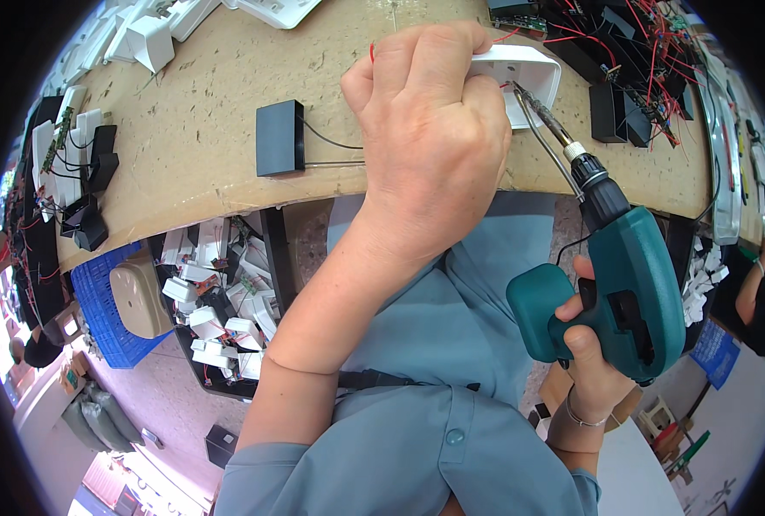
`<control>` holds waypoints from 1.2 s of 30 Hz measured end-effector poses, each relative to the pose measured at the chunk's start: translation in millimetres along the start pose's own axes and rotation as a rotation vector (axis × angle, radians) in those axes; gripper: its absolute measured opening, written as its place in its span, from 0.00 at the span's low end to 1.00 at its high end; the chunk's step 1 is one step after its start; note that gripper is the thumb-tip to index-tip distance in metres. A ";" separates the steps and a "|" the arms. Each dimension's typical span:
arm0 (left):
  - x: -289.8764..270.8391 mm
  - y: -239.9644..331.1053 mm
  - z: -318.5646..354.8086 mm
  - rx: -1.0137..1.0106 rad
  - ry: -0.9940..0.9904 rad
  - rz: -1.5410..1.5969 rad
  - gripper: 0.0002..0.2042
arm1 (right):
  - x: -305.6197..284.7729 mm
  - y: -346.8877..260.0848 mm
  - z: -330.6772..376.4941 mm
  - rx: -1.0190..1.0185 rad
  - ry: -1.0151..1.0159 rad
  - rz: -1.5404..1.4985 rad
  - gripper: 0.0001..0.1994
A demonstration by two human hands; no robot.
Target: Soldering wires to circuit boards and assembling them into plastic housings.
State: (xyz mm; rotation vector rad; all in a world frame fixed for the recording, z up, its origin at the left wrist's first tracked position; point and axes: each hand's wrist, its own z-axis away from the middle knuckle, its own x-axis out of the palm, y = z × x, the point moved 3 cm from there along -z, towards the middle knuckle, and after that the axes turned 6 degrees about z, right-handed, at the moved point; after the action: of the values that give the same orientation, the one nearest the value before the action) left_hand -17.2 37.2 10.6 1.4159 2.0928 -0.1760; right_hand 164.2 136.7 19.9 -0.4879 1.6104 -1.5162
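Observation:
My right hand (590,365) grips the handle of a green soldering gun (636,284), a finger at its trigger. The gun's metal tip and thin feed tube point up and left into a white plastic housing (537,73), which lies open side up on the bench. My left hand (434,129) is closed over the housing's left part, knuckles up; its fingertips are hidden. Bits of red wire (372,53) show beside its fingers. A black box (279,139) lies left of that hand, and two dark leads run from it under the wrist.
The worn tan bench (185,163) has black boxes with red wires and circuit boards (627,95) at right. White housings (149,43) are piled at far left. Below the edge stand a bin of white parts (228,301) and a blue crate (107,301). Another person's arm (750,288) shows at far right.

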 end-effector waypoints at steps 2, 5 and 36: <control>-0.2 0.1 -0.1 0.000 0.006 0.004 0.03 | -0.3 0.0 -0.2 -0.002 -0.009 0.008 0.33; -1.0 -0.4 -0.3 -0.001 0.009 0.013 0.02 | -0.7 0.1 -0.2 0.032 -0.008 0.040 0.32; -38.1 -23.8 34.9 -0.109 0.178 0.262 0.13 | -19.9 4.7 8.5 -0.205 0.120 0.013 0.35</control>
State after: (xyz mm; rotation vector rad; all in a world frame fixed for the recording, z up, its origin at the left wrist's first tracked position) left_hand -14.5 -18.2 -2.1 1.6723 1.9952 0.1729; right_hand 183.4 147.6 22.4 -0.5052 1.8702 -1.4009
